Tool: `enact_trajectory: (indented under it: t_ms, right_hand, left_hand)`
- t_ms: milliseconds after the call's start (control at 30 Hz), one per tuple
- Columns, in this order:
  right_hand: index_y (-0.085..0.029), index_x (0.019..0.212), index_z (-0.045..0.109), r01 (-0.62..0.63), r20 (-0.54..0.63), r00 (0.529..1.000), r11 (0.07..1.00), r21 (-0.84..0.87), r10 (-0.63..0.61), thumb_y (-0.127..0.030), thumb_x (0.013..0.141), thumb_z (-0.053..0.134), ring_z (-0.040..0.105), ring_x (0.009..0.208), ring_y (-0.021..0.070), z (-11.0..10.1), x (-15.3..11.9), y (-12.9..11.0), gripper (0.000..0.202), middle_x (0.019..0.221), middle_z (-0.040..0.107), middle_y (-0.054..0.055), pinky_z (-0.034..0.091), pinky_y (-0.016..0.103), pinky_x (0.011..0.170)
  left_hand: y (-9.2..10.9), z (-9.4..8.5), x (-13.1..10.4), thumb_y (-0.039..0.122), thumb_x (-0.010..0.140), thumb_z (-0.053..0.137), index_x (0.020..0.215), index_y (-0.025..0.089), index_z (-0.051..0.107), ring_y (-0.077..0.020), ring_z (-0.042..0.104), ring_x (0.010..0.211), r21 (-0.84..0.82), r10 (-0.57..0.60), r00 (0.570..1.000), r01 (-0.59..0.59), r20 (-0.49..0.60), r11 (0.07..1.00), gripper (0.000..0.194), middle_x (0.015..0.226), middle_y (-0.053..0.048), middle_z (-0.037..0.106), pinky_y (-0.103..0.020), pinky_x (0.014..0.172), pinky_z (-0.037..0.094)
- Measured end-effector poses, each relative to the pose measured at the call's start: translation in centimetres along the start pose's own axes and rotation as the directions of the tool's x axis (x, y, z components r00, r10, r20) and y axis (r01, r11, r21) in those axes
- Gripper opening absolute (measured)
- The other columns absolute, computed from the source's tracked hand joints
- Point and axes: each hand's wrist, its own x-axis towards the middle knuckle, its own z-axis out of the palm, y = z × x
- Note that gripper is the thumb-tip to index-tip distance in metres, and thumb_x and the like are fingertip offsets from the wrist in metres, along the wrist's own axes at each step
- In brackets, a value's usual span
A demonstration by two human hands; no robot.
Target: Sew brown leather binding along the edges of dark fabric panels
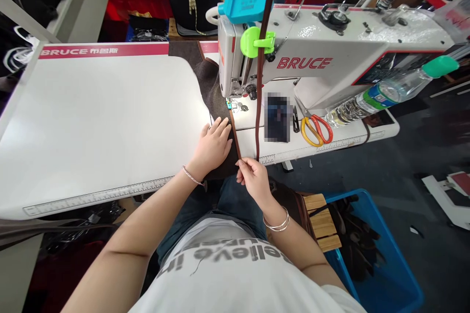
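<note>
A dark brown piece of fabric runs under the presser foot of a white sewing machine. My left hand lies flat on it, fingers stretched toward the needle. Along the fabric's right edge goes a narrow reddish-brown binding strip. Near the table's front edge my right hand pinches this edge between thumb and fingers. Another long brown strip hangs down in front of the machine head, passing a lime-green clip, and its lower end drops behind my right hand.
Orange-and-yellow handled scissors, a small black tool, a blurred dark rectangle and a plastic bottle lie right of the needle. A blue bin with dark scraps stands on the floor by a wooden stool.
</note>
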Motion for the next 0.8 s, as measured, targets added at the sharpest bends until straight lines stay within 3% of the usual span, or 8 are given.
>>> enact_trajectory:
  t_ms: [800]
  right_hand:
    - [-0.018,0.079,0.061,-0.034,-0.012,0.999,0.999,-0.036,0.034,-0.034,0.090,0.049,0.056,0.039,0.0104,0.41,0.29,-0.58,0.023,0.049,0.056,-0.004,0.040,0.017,0.037]
  left_hand:
    - [-0.83,0.07,0.39,0.029,0.096,0.034,0.137,0.013,0.048,-0.0312,0.033,0.143,-0.031,0.006,1.000,-0.006,-0.008,1.000,0.046,0.152,-0.014,0.042,-0.051,0.113,0.030]
